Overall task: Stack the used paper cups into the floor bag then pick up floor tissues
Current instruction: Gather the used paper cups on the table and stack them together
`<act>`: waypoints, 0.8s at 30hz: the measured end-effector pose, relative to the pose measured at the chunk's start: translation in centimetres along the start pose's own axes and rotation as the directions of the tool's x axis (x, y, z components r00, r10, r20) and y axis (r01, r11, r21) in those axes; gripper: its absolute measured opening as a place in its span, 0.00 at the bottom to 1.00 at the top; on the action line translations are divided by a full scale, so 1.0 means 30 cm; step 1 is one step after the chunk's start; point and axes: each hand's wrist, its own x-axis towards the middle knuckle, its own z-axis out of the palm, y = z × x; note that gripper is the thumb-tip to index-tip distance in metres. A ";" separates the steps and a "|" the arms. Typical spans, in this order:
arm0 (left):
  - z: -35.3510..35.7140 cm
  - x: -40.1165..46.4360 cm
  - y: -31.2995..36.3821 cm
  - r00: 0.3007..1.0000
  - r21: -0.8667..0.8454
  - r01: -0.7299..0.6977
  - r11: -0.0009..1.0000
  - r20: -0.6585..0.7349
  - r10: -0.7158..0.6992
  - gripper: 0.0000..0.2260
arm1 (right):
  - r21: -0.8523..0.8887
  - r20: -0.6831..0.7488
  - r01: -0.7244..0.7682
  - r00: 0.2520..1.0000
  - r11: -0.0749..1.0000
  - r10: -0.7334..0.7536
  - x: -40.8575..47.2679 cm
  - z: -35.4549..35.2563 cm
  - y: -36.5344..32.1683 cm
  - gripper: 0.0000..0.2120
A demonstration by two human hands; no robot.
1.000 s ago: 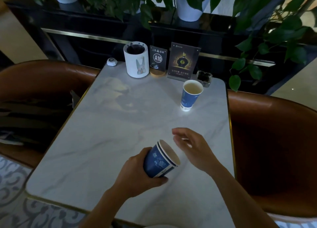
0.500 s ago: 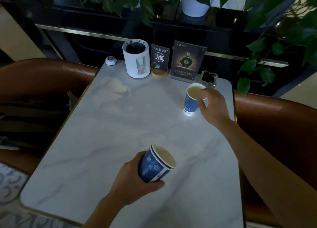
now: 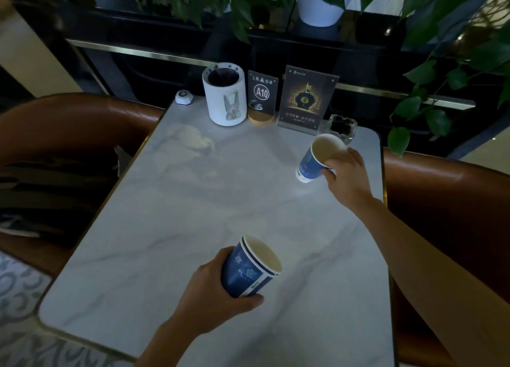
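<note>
Tipping toward 10 o'clock, the single paper cup at 2 o'clock on the tabletop is now held by the right hand, whose grip is pressed around its rim and upper wall. Half a second ago the same cup stood upright with the fingers only just reaching its rim; 1 second ago the hand was back near the stack, open and empty. The base appears to have left or nearly left the marble, though contact cannot be told for certain.

At 6 o'clock the nested stack of 2 cups is kept by the left hand, its grip wrapped about the blue wall, mouth angled up toward 1 o'clock. That hold is unchanged across the 3 moments.

The change is judged to mean that the last loose cup on the tabletop is being collected, so that it can be nested into the stack. No floor bag and no tissues are in view, so bagging and tissue pickup are judged as not yet begun. The glass ashtray sits just beyond the lifted cup and could be knocked.
</note>
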 end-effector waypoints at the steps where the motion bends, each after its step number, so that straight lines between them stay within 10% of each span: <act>1: -0.001 -0.005 0.001 1.000 0.001 -0.002 1.000 -0.005 0.002 0.33 | 0.022 -0.018 0.007 1.000 1.000 -0.007 -0.016 -0.011 -0.009 0.04; 16: 0.007 -0.196 -0.026 0.996 -0.036 -0.057 0.998 -0.073 0.054 0.36 | 0.226 -0.142 0.023 0.990 0.974 0.009 -0.296 -0.239 -0.242 0.19; 24: 0.004 -0.270 -0.058 0.995 -0.046 -0.063 0.997 -0.078 0.059 0.37 | 0.583 0.063 -0.416 0.879 0.698 0.472 -0.410 -0.245 -0.344 0.19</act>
